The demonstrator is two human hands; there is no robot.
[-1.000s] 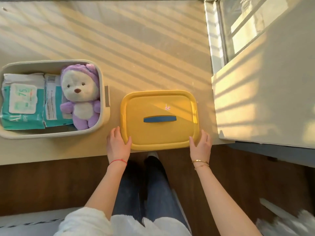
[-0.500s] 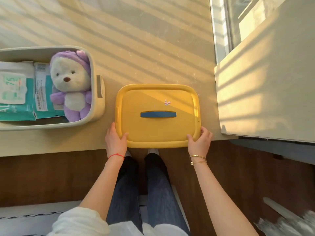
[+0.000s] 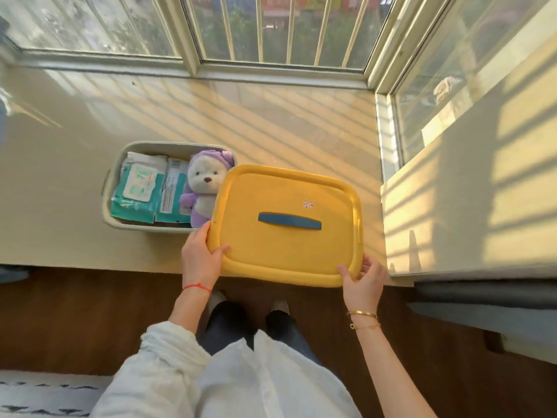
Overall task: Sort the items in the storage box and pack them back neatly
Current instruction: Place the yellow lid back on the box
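Observation:
A yellow lid (image 3: pixel 286 251) with a blue handle (image 3: pixel 289 221) is held above the ledge, tilted, its left edge overlapping the right end of the pale storage box (image 3: pixel 113 182). My left hand (image 3: pixel 200 257) grips the lid's near left corner and my right hand (image 3: pixel 364 277) grips its near right corner. Inside the box lie two teal wet-wipe packs (image 3: pixel 138 191) side by side and a purple and white plush bear (image 3: pixel 206 185), whose lower right side is hidden by the lid.
The beige window ledge (image 3: pixel 271 131) runs to barred windows (image 3: pixel 271 28) at the back. A tall beige panel (image 3: pixel 470 191) stands close on the right. The ledge's front edge drops to a dark wood floor (image 3: pixel 75 321) where my legs stand.
Both hands gripped the lid's near corners, lifted it off the ledge and carried it left toward the box. My head tilted up, bringing the windows into view.

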